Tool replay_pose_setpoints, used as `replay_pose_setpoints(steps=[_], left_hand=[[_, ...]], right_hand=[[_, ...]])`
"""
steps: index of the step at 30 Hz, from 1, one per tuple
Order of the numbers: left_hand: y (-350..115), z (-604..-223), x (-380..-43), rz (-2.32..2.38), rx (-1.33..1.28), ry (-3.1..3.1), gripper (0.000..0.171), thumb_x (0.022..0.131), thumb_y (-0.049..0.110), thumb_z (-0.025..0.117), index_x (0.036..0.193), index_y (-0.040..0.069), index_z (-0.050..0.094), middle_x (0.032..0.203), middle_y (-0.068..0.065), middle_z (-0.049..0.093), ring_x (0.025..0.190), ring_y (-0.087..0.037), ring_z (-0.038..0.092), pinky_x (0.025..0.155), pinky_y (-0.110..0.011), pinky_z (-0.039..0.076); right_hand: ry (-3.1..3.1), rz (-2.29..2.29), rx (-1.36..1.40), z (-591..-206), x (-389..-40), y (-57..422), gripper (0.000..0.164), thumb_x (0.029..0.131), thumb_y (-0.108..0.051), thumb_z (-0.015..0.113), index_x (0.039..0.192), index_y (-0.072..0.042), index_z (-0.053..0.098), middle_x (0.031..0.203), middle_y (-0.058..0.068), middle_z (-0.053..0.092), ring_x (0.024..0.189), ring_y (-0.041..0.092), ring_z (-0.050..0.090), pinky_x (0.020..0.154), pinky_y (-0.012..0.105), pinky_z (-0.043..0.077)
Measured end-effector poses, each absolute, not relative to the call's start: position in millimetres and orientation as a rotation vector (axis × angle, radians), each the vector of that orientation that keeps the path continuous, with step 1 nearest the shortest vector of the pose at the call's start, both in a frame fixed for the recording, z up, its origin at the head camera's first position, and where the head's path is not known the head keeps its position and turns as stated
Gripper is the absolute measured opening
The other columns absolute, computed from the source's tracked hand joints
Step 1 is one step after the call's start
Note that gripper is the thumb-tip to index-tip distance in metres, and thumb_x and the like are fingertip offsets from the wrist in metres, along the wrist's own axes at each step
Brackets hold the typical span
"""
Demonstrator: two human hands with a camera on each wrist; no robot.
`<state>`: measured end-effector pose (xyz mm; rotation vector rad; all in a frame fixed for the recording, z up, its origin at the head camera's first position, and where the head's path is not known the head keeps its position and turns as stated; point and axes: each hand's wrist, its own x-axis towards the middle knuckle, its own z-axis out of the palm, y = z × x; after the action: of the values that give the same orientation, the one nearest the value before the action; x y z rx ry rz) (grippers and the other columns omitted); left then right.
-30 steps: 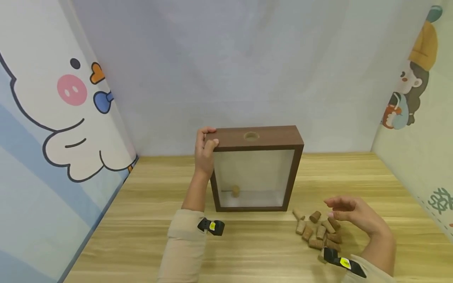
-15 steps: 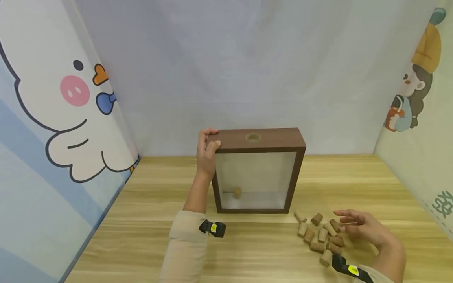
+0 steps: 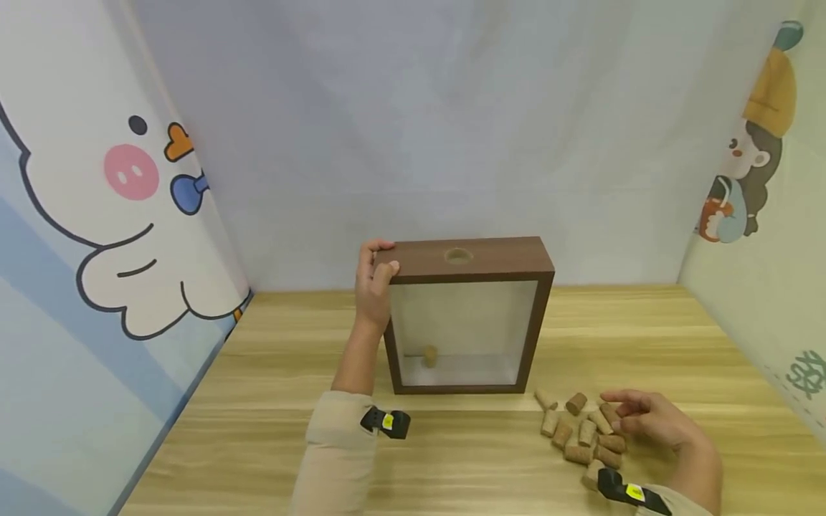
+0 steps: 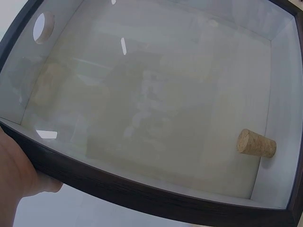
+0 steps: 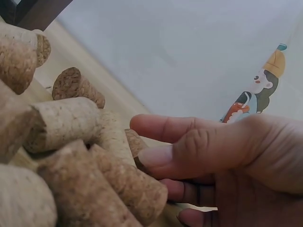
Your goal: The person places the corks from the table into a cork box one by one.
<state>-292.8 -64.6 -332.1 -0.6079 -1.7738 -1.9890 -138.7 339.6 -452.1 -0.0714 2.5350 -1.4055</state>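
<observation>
A shallow dark-brown wooden box [image 3: 503, 256] with a clear front and a round hole [image 3: 459, 256] in its top stands upright on the table. My left hand [image 3: 373, 294] grips its upper left corner, thumb in front. One tapered cork stopper [image 4: 255, 143] stands inside on the box's floor, towards the left. A loose pile of cork stoppers [image 3: 578, 454] lies right of the box, in front of it. At the pile's right edge my right hand [image 3: 665, 423] has thumb and index finger at either side of a brown cork stopper [image 5: 134, 141], pinching it; the thumb partly hides it.
Wood-grain table [image 3: 258, 401] spreads around the box and pile. A pale cloth wall [image 3: 452, 143] rises close behind. Printed cartoon panels stand at left [image 3: 64, 287] and right [image 3: 755, 301]. A small black camera [image 3: 387, 423] sits on each wrist.
My right hand drew back right, then came in at the pile's right edge, where its thumb and index finger closed around a cork stopper. The left hand keeps holding the box corner.
</observation>
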Motion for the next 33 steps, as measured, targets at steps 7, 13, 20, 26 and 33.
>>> replay_pose_setpoints(steps=[7,13,20,26,33], left_hand=[[-63,-332,-294,-2.001,-0.635,-1.755,0.04,0.078,0.021,0.042,0.111,-0.002,0.044,0.119,-0.013,0.042,0.094,-0.019,0.038,0.082,-0.035,0.028],[-64,-330,-292,-2.002,-0.613,-1.77,0.041,0.076,0.023,0.043,0.11,0.001,0.045,0.119,-0.009,0.043,0.102,-0.019,0.037,0.084,-0.036,0.028],[-64,-332,-293,-2.009,-0.604,-1.771,0.04,0.076,0.023,0.043,0.11,0.002,0.045,0.114,-0.009,0.043,0.098,-0.02,0.038,0.084,-0.037,0.027],[-66,-331,-293,-2.02,-0.614,-1.758,0.04,0.077,0.023,0.043,0.11,0.001,0.045,0.108,-0.007,0.043,0.092,-0.019,0.039,0.083,-0.036,0.028],[-65,-332,-293,-2.022,-0.611,-1.757,0.04,0.078,0.021,0.043,0.112,-0.001,0.045,0.116,-0.009,0.043,0.093,-0.019,0.041,0.085,-0.036,0.029]], right_hand=[[2.621,-1.321,-0.041,-452,-137,338,0.048,0.079,-0.008,0.068,0.122,0.007,0.053,0.1,0.012,0.056,0.092,0.024,0.049,0.074,0.033,0.044],[2.643,-1.343,0.031,-447,-132,336,0.051,0.08,-0.012,0.069,0.124,0.006,0.051,0.106,0.016,0.057,0.096,0.027,0.051,0.075,0.036,0.045],[2.652,-1.399,0.07,-438,-129,333,0.052,0.084,-0.017,0.067,0.128,0.005,0.048,0.116,0.024,0.054,0.105,0.037,0.049,0.08,0.046,0.044],[2.703,-1.446,-0.013,-423,-134,321,0.052,0.086,-0.019,0.065,0.13,0.002,0.047,0.118,0.025,0.054,0.108,0.038,0.049,0.081,0.054,0.042],[2.738,-1.456,-0.11,-405,-140,308,0.048,0.087,-0.016,0.064,0.129,0.001,0.048,0.113,0.021,0.058,0.102,0.03,0.053,0.079,0.046,0.045]])
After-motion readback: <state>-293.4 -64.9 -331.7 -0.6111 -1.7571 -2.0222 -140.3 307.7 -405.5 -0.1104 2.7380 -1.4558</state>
